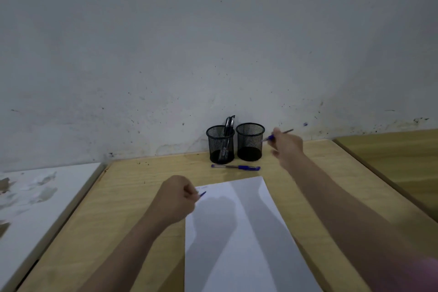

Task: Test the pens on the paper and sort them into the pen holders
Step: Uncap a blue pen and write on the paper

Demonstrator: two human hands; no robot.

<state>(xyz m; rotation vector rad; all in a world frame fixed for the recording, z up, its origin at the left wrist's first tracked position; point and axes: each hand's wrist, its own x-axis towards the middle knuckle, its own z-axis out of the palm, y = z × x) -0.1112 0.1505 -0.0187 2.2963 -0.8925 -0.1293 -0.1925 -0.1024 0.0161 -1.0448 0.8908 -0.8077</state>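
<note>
- Paper [239, 232] lies flat on the wooden table [132, 197], between both forearms.
- Two mesh pen holders [250, 141] stand side by side at the wall; the left holder [220, 144] contains pens.
- Right hand [288, 147] grips a pen [278, 134] just right of the holders.
- Left hand [175, 197] pinches a blue cap [203, 194] at the paper's corner.
- A capped pen [235, 167] lies between holders and paper.

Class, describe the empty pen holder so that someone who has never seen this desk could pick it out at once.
Look along the wooden desk to its far edge by the grey wall: two black mesh pen holders stand side by side. The empty black mesh pen holder is the right one; its neighbour, the left black mesh holder, has dark pens standing in it.
</note>
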